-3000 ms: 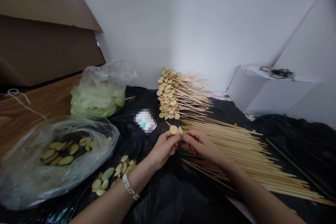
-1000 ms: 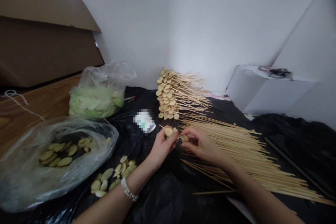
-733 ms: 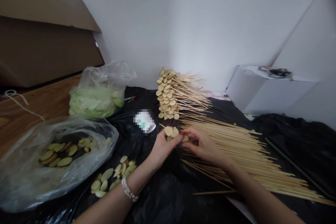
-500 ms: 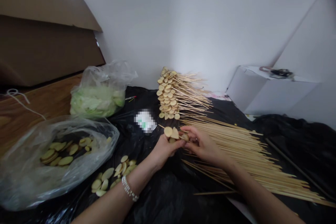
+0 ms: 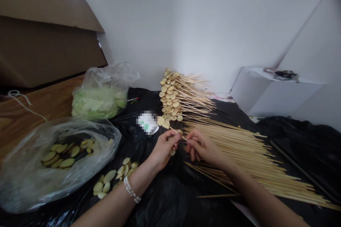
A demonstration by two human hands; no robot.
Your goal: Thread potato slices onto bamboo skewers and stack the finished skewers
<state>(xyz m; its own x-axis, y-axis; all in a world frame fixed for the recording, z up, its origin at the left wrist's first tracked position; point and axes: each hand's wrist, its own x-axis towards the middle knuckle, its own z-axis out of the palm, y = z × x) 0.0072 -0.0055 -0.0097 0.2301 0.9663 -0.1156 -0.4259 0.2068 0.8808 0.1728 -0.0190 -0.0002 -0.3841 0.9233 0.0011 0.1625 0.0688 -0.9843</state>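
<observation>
1. The left hand [image 5: 165,145] is clenched in a pinch, with thumb and fingers closed around the middle of a thin bamboo skewer [image 5: 176,129]. A pale slice [image 5: 172,152] shows just below the fingers, partly hidden.
2. The right hand [image 5: 203,146] is also closed, its fingertips pinching the skewer's lower end beside a small round slice [image 5: 180,132]. If this pinch loosens, the skewer could pivot in the left hand.
3. The skewer slants up and away to the left, with two rounded slices [image 5: 163,121] near its far tip. They could slide off if the skewer tips down or is twisted, or split if pressed too hard.
4. Just beyond that tip stands a bundle of loaded skewers [image 5: 170,95]. A wide swing could snag it and knock slices loose.
5. Bare skewers [image 5: 239,159] fan out beneath the right forearm, where a careless sweep could scatter them.
6. Loose slices [image 5: 106,181] lie on the black plastic sheet [image 5: 165,198] near the left forearm, whose beaded bracelet [image 5: 131,189] could drag them aside. Beyond them sit a clear bag of slices [image 5: 26,184] and a bag of pale green leaves [image 5: 98,103].
</observation>
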